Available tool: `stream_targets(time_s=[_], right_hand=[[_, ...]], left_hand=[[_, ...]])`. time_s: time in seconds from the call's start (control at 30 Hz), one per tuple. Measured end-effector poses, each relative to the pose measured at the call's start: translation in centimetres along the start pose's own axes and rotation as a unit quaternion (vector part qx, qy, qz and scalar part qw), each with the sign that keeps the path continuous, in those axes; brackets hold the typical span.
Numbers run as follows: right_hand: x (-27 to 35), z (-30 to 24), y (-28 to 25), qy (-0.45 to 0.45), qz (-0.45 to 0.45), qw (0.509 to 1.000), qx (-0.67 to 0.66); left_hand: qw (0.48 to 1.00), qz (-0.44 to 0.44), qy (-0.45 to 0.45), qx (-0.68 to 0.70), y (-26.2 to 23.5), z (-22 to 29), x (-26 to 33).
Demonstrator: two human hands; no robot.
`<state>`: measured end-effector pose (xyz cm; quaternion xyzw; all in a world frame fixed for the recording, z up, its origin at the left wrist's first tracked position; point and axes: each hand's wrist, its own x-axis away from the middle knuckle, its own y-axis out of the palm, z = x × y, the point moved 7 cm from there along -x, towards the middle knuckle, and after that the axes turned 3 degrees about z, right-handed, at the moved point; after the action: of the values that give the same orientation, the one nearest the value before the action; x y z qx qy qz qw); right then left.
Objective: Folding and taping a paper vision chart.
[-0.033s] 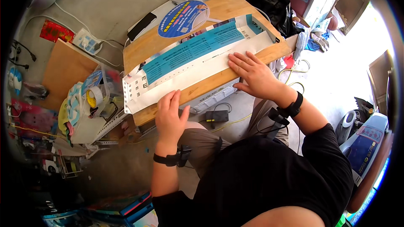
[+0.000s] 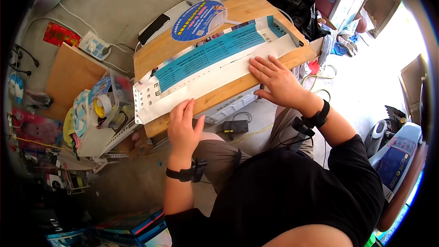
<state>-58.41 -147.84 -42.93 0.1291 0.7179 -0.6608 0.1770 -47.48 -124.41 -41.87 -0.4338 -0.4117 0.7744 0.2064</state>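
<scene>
A long, folded paper eye chart [image 2: 183,93] lies slantwise across the wooden table [image 2: 247,7]. White borders surround its teal printed panel, and rows of black symbols mark its left end. My right hand [image 2: 276,80] lies flat, fingers stretched over the chart's near edge towards its right end. Lower left, my left hand [image 2: 184,130] has its fingers extended, their tips at the near edge of the chart. Neither hand grips anything. Behind the chart lies a blue oval hand fan [image 2: 194,22] with a pale handle.
A black phone [image 2: 154,29] lies at the table's far left edge. On the left are a power strip [image 2: 95,46] with cords and a roll of tape [image 2: 103,105]. A black adapter [image 2: 235,126] sits under the table; a black plastic bag [image 2: 292,4] stands behind it.
</scene>
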Motion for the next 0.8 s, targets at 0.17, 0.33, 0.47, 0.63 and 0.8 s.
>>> stream_targets(time_s=[0.17, 0.33, 0.47, 0.63, 0.8], right_hand=[[0.6, 0.8, -0.6, 0.02, 0.006, 0.999, 0.025], [0.7, 0.6, -0.4, 0.034, 0.005, 0.999, 0.028], [1.0, 0.7, -0.5, 0.047, 0.008, 0.997, 0.056], [0.5, 0.1, -0.6, 0.054, 0.0, 0.997, 0.061], [0.3, 0.0, -0.4, 0.055, -0.005, 0.997, 0.062]], left_hand=[[1.0, 0.015, 0.003, -0.02, -0.8, -1.1, 0.7], [0.998, 0.023, -0.016, -0.05, -1.7, -1.9, 1.7], [0.996, 0.023, -0.007, -0.081, -1.4, -1.1, 1.6], [0.992, 0.056, -0.032, -0.111, -1.1, -1.0, 2.4], [0.991, 0.066, -0.042, -0.105, -1.3, -1.6, 2.8]])
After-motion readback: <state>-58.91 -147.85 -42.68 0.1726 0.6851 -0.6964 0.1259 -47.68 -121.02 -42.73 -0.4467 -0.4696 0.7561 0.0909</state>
